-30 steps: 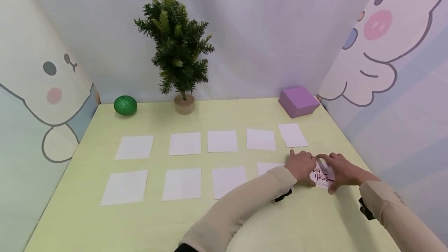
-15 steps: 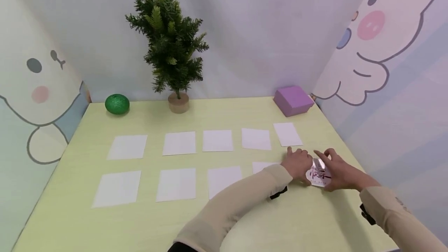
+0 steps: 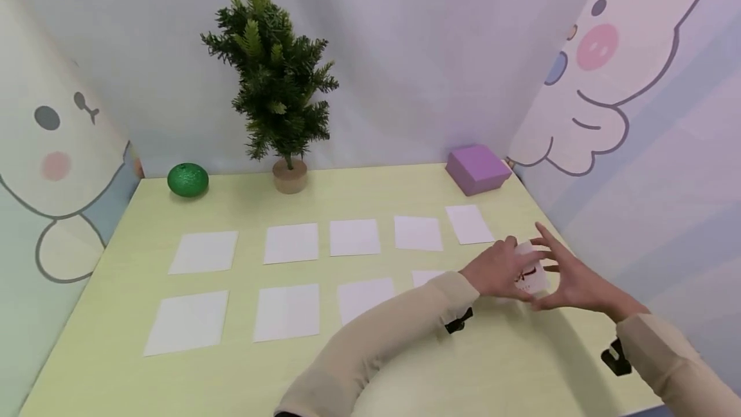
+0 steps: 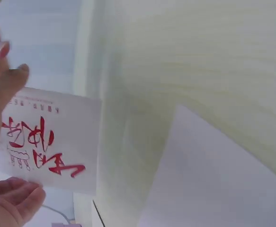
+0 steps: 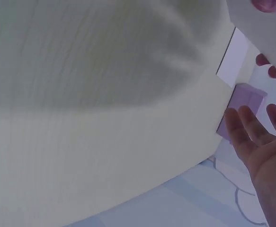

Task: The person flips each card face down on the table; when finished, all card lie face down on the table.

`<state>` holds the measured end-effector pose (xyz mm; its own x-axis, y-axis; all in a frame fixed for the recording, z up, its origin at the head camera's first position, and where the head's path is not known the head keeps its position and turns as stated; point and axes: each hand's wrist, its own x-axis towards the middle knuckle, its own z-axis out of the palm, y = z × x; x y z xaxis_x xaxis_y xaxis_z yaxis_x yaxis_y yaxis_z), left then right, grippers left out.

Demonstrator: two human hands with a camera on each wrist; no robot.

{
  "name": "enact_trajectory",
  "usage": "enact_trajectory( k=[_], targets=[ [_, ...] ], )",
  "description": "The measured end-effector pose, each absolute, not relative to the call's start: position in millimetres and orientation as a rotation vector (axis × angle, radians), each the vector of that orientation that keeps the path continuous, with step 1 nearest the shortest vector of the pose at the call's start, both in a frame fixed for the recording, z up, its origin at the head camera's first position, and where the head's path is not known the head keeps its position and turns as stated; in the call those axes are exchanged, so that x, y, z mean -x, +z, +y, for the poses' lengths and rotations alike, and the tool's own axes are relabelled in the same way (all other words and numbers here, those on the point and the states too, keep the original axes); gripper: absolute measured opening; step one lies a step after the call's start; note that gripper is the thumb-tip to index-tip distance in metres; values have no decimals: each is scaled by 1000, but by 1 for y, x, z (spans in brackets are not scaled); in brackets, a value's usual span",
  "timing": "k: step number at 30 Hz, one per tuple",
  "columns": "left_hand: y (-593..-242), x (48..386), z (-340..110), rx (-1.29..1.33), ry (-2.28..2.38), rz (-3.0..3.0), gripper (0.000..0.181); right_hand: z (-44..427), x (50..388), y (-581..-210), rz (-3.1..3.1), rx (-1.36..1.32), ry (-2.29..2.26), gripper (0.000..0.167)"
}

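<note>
A white card with red brush-like characters (image 3: 529, 277) is tilted up off the table at the right. My left hand (image 3: 494, 270) holds it by its edges, thumb on one side and fingers on the other; in the left wrist view the printed face of the card (image 4: 57, 142) shows. Just to its right is my right hand (image 3: 581, 283), its fingers spread and its thumb near the card's lower edge. The right wrist view shows this hand's extended fingers (image 5: 246, 130) apart from the card (image 5: 258, 40). Whether the right thumb touches the card is unclear.
Two rows of blank white cards lie on the pale yellow table (image 3: 405, 365), among them one card (image 3: 354, 237) in the back row. Along the back stand a green ball-like object (image 3: 188, 180), a small artificial tree (image 3: 280, 82) and a purple box (image 3: 477, 169). Cartoon-printed cloth surrounds the table.
The card has gone from lying nearly flat between both hands to standing tilted in the left hand. The right hand's fingers have come off it and spread. The head view has shifted slightly.
</note>
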<state>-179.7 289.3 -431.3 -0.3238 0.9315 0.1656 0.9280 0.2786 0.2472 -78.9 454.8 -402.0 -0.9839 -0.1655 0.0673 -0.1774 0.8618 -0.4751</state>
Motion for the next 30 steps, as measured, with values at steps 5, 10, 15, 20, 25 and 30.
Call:
enact_trajectory(
  k=[5,10,15,20,25,30],
  targets=[
    [-426,194,277,-1494,966,2337,70,460,85,-410,-3017,-325,985,125],
    [-437,197,266,-1332,1160,2259,67,458,96,-417,-2960,-405,1126,94],
    [-450,208,245,-1313,1055,2421,76,457,114,-425,-2985,-534,743,77],
    [-449,239,203,-1294,878,2572,81,459,138,-431,-3131,-593,376,75],
    [-447,261,168,-1269,852,2594,79,478,125,-425,-3223,-538,292,68],
    [-443,272,117,-1263,789,2625,82,482,110,-424,-3011,-552,250,59]
  ],
)
